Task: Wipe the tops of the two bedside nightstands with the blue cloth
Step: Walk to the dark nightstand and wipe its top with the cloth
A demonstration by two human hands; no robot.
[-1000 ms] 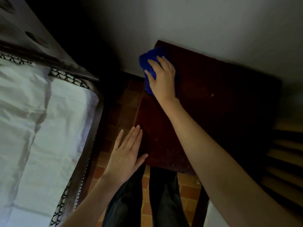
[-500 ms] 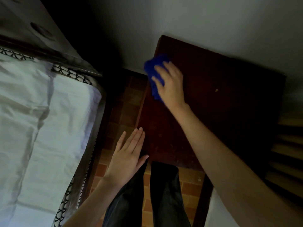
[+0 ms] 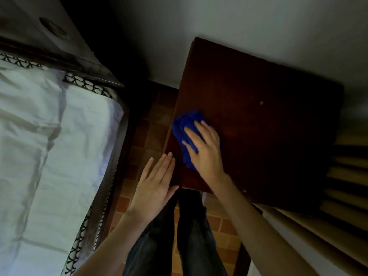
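1. The step in hand is wiping one bedside top. The right hand [image 3: 205,154] lies flat with its fingers spread and almost straight. It grips nothing and presses the bunched bright blue cloth [image 3: 185,124] down on the dark reddish-brown wooden bedside desk [image 3: 268,136].
2. The cloth sits at the desk's left edge, about midway along it, with its bunched folds showing past the fingertips.
3. The left hand [image 3: 155,186] is released, flat, with straight fingers held together by the desk's near left corner. Whether it rests on the edge or hangs just above it cannot be told.
4. As a judgement, this top looks only partly covered. The broad dark stretch to the right of the cloth probably needs passes, and a small pale speck [image 3: 261,103] lies there towards the far side.
5. The next move calls for even downward pressure and overlapping strokes to the right, carrying the speck off an edge rather than smearing it. The second bedside top is not in view, so it is probably left for after.
6. The desk stands against a plain pale wall [image 3: 258,26] in dim light. A brown tiled floor [image 3: 147,140] separates it from the bed's white sheet [image 3: 49,156], which has a black-and-white patterned border. Pale slats [image 3: 348,176] show at the right.
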